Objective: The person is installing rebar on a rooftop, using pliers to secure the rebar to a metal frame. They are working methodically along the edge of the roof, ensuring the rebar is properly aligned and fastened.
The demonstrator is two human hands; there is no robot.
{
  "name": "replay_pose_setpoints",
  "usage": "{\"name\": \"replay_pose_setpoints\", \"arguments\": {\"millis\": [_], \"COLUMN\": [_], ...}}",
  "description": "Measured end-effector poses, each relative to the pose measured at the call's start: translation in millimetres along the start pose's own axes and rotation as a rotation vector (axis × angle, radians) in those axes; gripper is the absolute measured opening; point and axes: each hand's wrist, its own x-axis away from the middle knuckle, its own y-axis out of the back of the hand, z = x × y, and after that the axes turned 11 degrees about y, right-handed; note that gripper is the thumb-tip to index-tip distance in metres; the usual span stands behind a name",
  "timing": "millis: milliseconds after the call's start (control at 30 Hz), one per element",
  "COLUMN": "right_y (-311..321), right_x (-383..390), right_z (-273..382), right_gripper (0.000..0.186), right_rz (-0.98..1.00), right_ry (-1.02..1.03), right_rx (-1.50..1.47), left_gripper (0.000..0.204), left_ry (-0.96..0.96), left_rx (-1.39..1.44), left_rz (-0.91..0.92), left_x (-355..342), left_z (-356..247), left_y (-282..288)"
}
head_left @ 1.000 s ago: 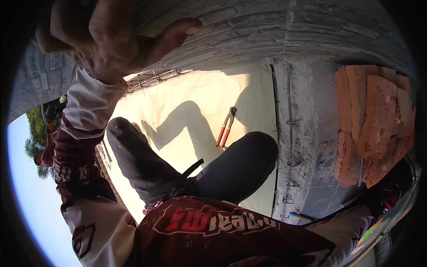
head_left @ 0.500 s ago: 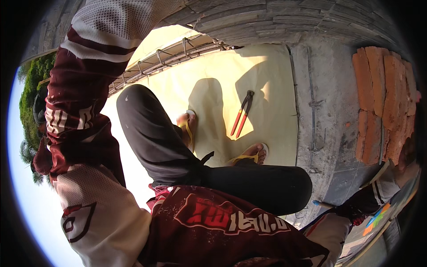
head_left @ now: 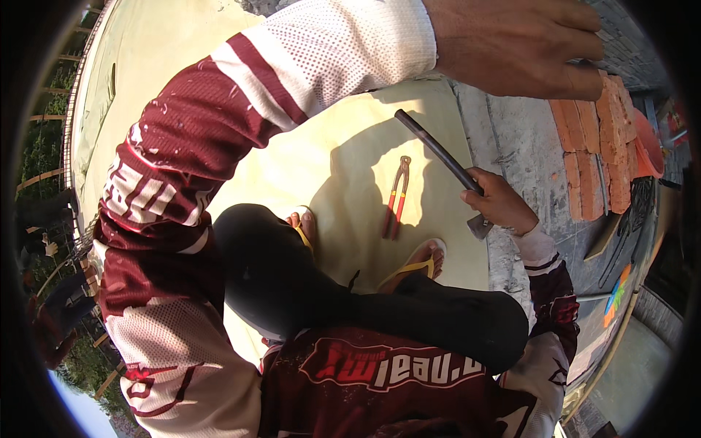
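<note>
My left hand (head_left: 522, 47) reaches across the top of the view beside a grey stone wall (head_left: 624, 51), fingers slightly apart, nothing seen in it. Lower down, my right hand (head_left: 496, 201) grips a dark tool (head_left: 431, 142) with a long straight handle and a small flared metal head below the fist. Red-handled pincers (head_left: 396, 212) lie on a cream sheet (head_left: 343, 124) near my sandaled feet. Stacked broken red bricks (head_left: 588, 179) sit to the right of a strip of rough grey concrete (head_left: 504, 124).
Behind the bricks are a red bucket (head_left: 646, 146) and dark cables (head_left: 631, 212). A thin board (head_left: 604, 237) lies below them. At the far left are a curved railing, greenery and what looks like other people (head_left: 55, 277) in shade.
My left arm has swung rightward across the top. My right hand has come into clear view holding the dark tool. The view has shifted, showing more sheet at the upper left.
</note>
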Motion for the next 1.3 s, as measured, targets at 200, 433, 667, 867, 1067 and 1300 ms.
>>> {"name": "replay_pose_setpoints", "arguments": {"millis": [200,433,667,867,1067,1300], "right_y": [-23,-53,-66,-121,-169,-147], "right_x": [-131,-178,-184,-198,-206,-206], "right_z": [3,21,45,51,50,57], "right_gripper": [0.026,0.021,0.025,0.023,0.023,0.021], "right_rz": [0.003,-0.007,-0.105,-0.249,-0.447,-0.425], "right_ry": [-0.139,-0.352,-0.428,-0.456,-0.46,-0.532], "right_rx": [-0.01,-0.19,-0.138,0.001,-0.262,-0.412], "left_gripper": [0.035,0.068,0.074,0.067,0.065,0.054], "left_ry": [0.705,1.364,1.579,1.623,1.652,1.543], "left_rx": [0.476,0.36,0.383,0.372,0.393,0.394], "left_rz": [1.122,1.017,1.074,0.959,0.972,0.488], "left_x": [247,410,453,450,450,428], "left_z": [-112,-143,-153,-155,-161,-188], "left_y": [76,37,-9,-10,-11,-2]}}
